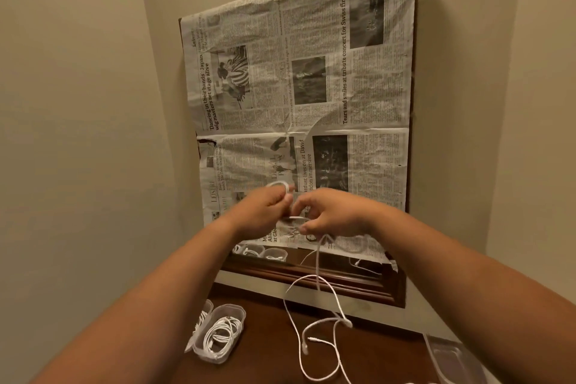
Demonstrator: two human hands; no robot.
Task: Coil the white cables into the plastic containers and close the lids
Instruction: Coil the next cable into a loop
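Both hands are raised in front of the mirror, gripping one white cable. My left hand pinches a small loop of it that sticks up above the fingers. My right hand holds the cable just beside it, and the rest hangs down in loose curves onto the dark wooden table. On the table at lower left stands an open clear plastic container with a coiled white cable inside. An empty clear container sits at the lower right edge.
A wood-framed mirror leans on the wall, mostly covered by taped newspaper; its bare strip reflects containers with cables. Beige walls close in on the left and right. Another container part with cable shows behind the open one.
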